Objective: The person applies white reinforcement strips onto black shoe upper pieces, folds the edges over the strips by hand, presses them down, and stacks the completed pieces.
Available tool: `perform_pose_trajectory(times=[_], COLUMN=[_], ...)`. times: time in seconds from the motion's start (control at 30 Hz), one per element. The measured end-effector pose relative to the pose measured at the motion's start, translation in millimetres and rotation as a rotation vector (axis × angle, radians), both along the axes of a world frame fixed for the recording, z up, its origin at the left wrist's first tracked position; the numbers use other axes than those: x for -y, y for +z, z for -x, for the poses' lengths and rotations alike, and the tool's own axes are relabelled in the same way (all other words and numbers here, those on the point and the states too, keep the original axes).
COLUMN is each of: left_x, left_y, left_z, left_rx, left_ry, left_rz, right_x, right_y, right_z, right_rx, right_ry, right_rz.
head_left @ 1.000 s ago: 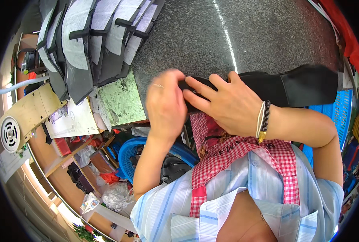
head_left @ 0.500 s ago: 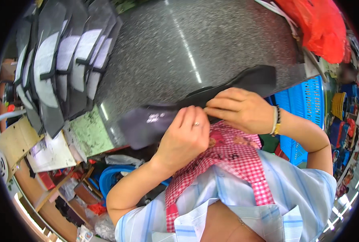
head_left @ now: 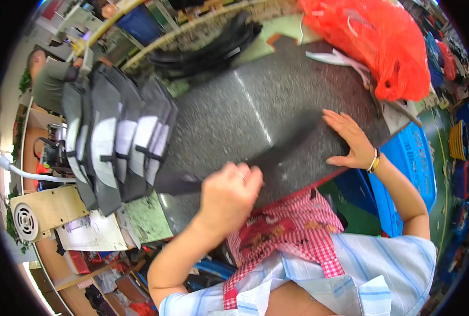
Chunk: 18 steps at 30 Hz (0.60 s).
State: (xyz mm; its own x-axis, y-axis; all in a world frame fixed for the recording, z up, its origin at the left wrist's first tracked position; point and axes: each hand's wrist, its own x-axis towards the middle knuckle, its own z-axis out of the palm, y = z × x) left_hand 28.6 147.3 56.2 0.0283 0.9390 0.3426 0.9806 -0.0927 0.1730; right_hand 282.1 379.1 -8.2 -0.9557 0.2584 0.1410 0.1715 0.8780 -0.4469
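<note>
A long, dark strip of flexible sheet material [head_left: 284,150], blurred by motion, lies slantwise over the speckled dark worktop [head_left: 213,121]. My left hand [head_left: 229,197] is closed on its near edge, left of the middle; the fingertips are partly hidden behind the knuckles. At the strip's far right end, my right hand [head_left: 350,139] has its fingers spread and thumb apart, with nothing gripped. Left of the strip is an overlapping stack of black panels [head_left: 105,142] with pale patches and short black tabs.
A red plastic bag [head_left: 387,47] sits at the back right beside white strips [head_left: 340,59]. Black curved pieces [head_left: 208,55] are piled at the far edge. A blue crate [head_left: 405,174] stands right of the worktop. Another person [head_left: 55,84] is at the far left.
My hands were together at the strip's near edge; my right hand has let go and moved right, opening. The strip has swung and shifted. The view now takes in more of the far side.
</note>
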Motion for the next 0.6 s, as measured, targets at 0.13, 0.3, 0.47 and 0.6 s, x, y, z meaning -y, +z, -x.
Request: perform_pose_trajectory(times=[0.13,0.3,0.47,0.6], left_x=[-99,-130,-12,2], left_y=[45,56,144,165], left_z=[107,56,-30,-63], left_rx=[-0.221,0.761,1.590,1.691], left_ry=[0.216,0.031,-1.191,-1.395], left_rz=[-0.202,-0.215,-0.394,-0.534], right_x=[13,11,12,3], right_y=[11,1,1,-6], right_z=[8,1,12,5], right_rx=[-0.043,-0.118,-0.168,-0.182], right_ry=[-0.043,-0.113,-0.077,-0.133], right_rz=[-0.108,-0.017,-0.045,-0.093])
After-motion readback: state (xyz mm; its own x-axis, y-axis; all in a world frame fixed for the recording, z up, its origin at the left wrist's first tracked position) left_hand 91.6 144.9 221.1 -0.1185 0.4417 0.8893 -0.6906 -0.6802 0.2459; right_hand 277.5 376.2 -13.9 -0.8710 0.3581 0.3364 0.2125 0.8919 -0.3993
